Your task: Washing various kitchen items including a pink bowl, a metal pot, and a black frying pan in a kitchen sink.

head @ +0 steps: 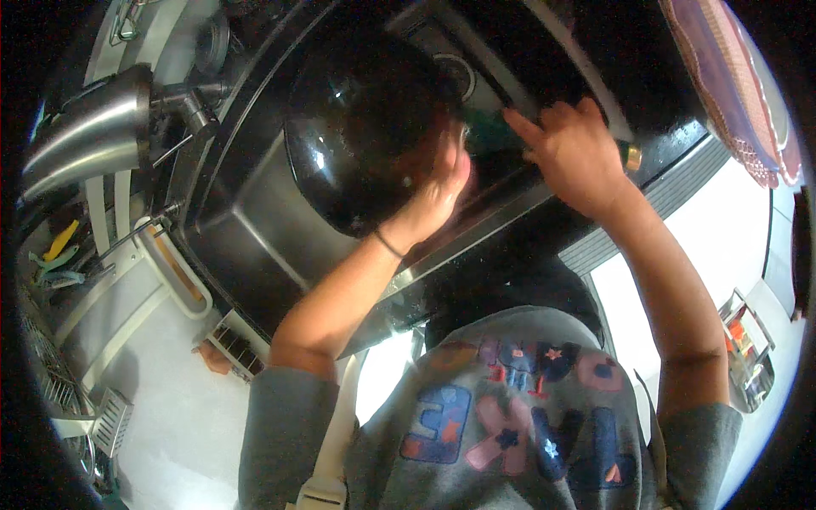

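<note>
A large, glossy black pan (pixel 357 140) is tilted inside a dark sink (pixel 268 242). My left hand (pixel 440 185) touches the pan's right rim; its fingers are blurred and partly hidden. A dark band circles that wrist. To the right, my right hand (pixel 570 156) is curled around what looks like the pan's dark handle, with the index finger stretched out towards the pan. A gold-coloured handle end (pixel 633 157) shows just beyond this hand. Between the hands is a dark green patch (pixel 486 127), too blurred to name.
A metal faucet (pixel 199 113) stands left of the sink, beside a shiny metal vessel (pixel 95 137). A round drain ring (pixel 470 76) shows beyond the pan. White racks (pixel 172 268) and utensils line the left side. Pinkish cloth (pixel 733 83) hangs at the upper right.
</note>
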Demonstrator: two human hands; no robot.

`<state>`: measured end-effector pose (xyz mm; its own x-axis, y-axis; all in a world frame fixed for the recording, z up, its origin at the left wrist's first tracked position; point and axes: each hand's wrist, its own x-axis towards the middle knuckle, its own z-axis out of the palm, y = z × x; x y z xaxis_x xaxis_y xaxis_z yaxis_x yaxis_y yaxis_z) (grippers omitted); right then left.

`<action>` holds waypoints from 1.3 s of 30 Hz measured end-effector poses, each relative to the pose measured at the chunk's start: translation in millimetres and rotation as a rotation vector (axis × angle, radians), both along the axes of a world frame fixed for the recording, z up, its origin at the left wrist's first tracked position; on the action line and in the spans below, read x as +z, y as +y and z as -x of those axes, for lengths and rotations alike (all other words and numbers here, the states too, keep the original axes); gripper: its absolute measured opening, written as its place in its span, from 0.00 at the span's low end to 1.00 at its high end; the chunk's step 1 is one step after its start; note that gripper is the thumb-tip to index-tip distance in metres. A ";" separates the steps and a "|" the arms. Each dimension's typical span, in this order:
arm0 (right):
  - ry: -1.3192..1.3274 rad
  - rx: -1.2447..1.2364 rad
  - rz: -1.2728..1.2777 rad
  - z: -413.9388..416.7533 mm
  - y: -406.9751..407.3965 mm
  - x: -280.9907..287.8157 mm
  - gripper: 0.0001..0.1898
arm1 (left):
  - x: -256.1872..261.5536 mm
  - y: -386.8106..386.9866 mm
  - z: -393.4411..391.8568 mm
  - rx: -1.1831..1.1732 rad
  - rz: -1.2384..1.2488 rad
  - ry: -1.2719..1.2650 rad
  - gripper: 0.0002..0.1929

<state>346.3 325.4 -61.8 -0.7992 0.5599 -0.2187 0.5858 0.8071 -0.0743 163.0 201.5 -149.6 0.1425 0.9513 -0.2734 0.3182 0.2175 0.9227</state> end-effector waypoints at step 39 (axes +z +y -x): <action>0.031 0.031 0.031 2.4 5.8 -6.3 0.19 | -63.4 -42.5 45.6 -0.130 0.009 0.617 0.25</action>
<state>343.9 331.2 -68.1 -0.8225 0.5282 -0.2108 0.5578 0.8217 -0.1173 117.4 159.0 -213.0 0.0702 0.9340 -0.3503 0.8154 0.1486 0.5595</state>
